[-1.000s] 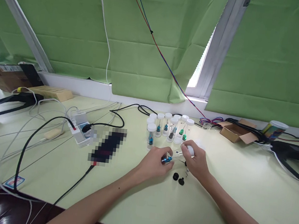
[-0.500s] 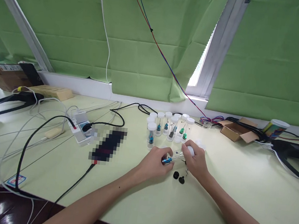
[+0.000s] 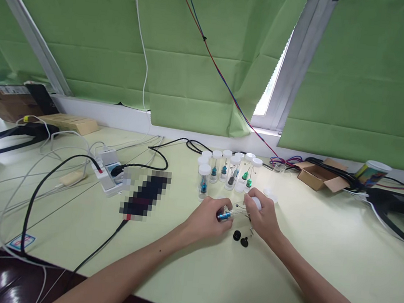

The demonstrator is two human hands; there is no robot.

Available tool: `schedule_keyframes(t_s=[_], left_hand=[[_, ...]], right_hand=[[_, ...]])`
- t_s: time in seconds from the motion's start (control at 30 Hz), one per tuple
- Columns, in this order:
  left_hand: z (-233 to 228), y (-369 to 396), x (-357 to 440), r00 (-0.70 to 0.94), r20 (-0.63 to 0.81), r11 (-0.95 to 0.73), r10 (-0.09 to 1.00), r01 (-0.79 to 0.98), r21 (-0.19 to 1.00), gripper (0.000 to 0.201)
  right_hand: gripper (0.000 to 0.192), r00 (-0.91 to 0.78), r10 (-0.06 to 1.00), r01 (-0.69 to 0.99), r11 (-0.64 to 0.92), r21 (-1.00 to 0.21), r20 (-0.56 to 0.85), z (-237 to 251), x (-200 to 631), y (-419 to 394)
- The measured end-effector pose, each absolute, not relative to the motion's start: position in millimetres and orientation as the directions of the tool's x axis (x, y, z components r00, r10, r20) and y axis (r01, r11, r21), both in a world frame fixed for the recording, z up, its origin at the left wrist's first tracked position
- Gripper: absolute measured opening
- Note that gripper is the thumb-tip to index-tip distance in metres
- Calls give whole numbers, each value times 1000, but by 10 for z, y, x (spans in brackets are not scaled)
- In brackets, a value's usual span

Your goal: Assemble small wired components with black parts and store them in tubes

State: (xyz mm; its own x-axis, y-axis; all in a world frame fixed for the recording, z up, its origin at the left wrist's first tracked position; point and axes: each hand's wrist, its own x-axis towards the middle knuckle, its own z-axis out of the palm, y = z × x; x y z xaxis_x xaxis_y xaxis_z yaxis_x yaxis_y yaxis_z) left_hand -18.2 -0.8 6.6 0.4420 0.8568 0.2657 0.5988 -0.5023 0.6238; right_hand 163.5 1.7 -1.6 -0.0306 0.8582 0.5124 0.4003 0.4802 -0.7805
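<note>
Left hand (image 3: 206, 219): fingers are closing around the blue end of a clear vial (image 3: 233, 214), holding it level just above the counter (image 3: 320, 262).
Right hand (image 3: 264, 220): fingers are gripping the vial's white cap (image 3: 256, 204) at the other end; palm is hiding how far the cap is seated.
Change: hardly any. Both hands are staying locked on the vial as a second ago; the pair is sitting a touch lower and further left, which may be the camera shifting. No visible gap is opening between cap and tube.
Reading: the capping or uncapping looks to be mid-turn, not finished; cannot tell which way it is going.
Vial rack: a cluster of capped vials (image 3: 227, 169) is standing upright just beyond the hands, untouched.
Loose parts: two small black knobs (image 3: 240, 238) are lying on the counter just below the right hand, apart from it.
Left side: power strip (image 3: 107, 175) and cables are lying well apart.
</note>
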Motion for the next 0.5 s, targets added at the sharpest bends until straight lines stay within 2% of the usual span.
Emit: schedule_keyframes(t_s=[0.33,0.5], left_hand=[[79,-5,-193,437,266,-503,859,629,593,14],[86,4,-199,433,271,-504,860,640,579,11]], right_hand=[[29,-69,874,382,468,-797,481,-13,1617,10],[21,-67,886,384,447,-808,459,3,1579,-8]])
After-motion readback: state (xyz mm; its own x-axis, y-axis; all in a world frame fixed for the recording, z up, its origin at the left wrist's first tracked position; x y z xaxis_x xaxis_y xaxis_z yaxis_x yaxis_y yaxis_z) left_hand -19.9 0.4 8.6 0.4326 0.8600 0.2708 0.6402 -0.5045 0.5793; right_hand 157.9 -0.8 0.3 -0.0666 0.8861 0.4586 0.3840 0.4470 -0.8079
